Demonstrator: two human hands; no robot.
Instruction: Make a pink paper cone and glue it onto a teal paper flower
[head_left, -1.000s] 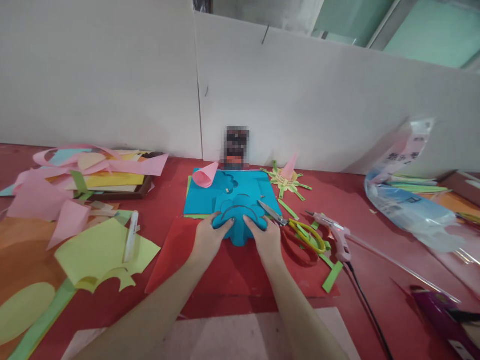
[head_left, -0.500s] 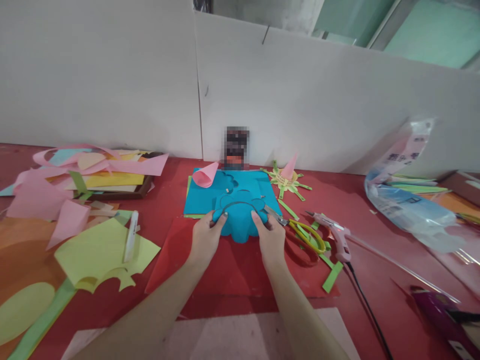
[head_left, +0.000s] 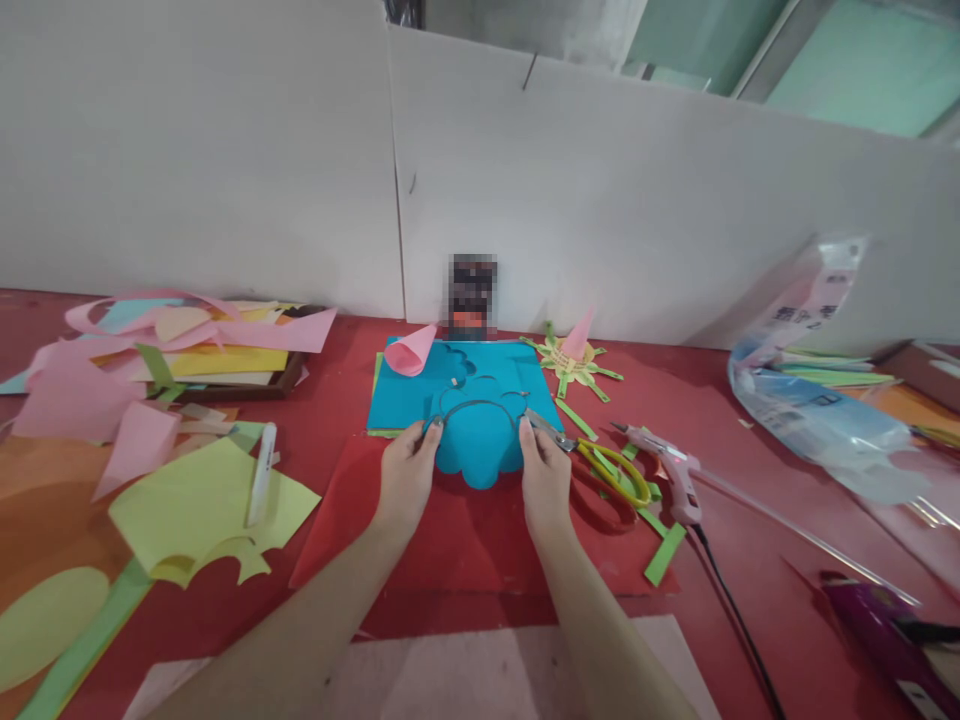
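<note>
A blue scalloped paper cutout is stretched between my two hands, its upper edge bowed. My left hand pinches its left side between thumb and fingers. On the opposite side, my right hand grips it with the thumb on top. Blue paper sheets lie just beyond, with a pink paper cone on their far left corner. Scissors with yellow handles rest right beside my right hand. Red sheets lie beneath my hands.
To the right are a pink glue gun with its cord, green paper strips, and a paper flower with a pink cone. Paper scraps, a white pen and a tray are at left. A plastic bag lies far right.
My hands have moved slightly apart along the cutout's sides. The blue cutout looks flatter and less bunched, with more of its face showing.
</note>
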